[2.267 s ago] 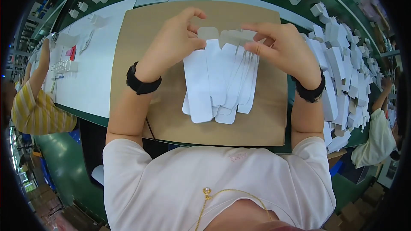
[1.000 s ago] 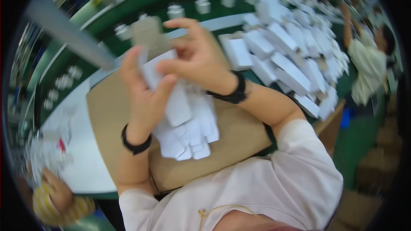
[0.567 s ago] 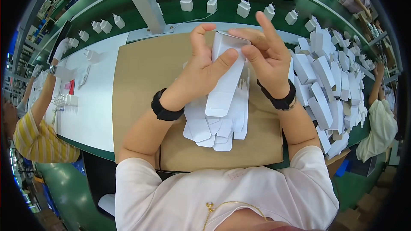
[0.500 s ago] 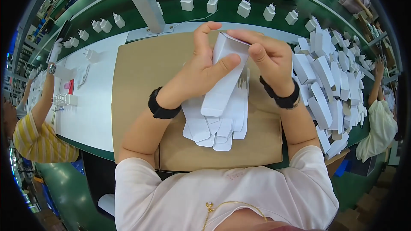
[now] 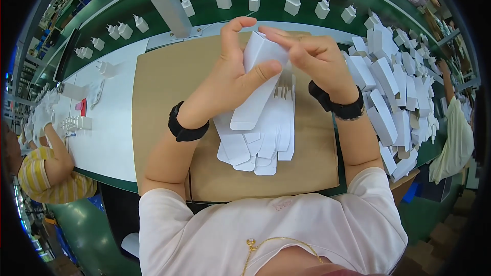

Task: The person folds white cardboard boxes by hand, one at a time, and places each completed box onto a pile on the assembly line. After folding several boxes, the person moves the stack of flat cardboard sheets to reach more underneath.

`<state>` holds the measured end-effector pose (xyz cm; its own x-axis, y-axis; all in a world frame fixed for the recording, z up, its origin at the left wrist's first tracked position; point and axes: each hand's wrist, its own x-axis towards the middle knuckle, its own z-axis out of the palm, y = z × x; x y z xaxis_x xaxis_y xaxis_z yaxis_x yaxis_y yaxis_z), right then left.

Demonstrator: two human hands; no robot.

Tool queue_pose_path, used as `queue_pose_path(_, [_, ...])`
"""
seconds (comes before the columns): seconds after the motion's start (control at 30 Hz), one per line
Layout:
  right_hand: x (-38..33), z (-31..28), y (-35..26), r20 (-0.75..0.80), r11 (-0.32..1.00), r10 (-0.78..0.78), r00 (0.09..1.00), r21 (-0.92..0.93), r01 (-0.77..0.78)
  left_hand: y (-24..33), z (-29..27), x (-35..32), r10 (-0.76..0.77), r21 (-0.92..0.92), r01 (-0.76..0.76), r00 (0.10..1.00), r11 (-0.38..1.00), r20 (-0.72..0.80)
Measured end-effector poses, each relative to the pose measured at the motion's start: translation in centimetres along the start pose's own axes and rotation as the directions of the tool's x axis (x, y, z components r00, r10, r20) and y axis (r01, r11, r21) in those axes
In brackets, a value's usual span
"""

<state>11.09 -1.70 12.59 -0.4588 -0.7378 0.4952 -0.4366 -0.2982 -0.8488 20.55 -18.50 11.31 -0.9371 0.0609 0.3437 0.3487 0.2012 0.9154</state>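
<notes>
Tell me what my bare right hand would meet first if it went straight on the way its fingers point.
The upper end of the white, oblong cardboard box, which your right hand seems to touch. Beyond it, leftward, probably comes your left hand, at its bent index finger; depth is unclear.

Flat cartons (image 5: 267, 145) lie on cardboard (image 5: 166, 84), left of piled boxes (image 5: 382, 118).

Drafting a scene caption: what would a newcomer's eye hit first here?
First, the long white box at centre, held in the left hand with the right hand's fingers at its far end, above a fanned stack of flat white cartons. Next, the big jumbled heap of white boxes on the right. Then the white plug adapters spaced along the green surface at the top.
</notes>
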Motion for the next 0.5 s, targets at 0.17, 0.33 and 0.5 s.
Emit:
queue_pose_path(0.17, [0.7,-2.4,0.1,-0.243,0.951,0.031,0.97,-0.292,-0.104,-2.0,-2.2,-0.6,-0.039,0.459,0.042,0.999,0.887,-0.015])
queue_pose_path(0.33, [3.1,-10.5,2.5,-0.528,0.533,-0.374,0.763,-0.795,-0.289,-1.4,-2.9,-1.4,-0.388,0.692,0.29,0.922,0.661,-0.016])
queue_pose_path(0.5, [2.3,-12.0,4.8,-0.61,0.678,-0.364,0.704,-0.692,-0.249,-0.9,-4.1,0.3,-0.69,0.732,0.382,0.705,0.564,0.164])
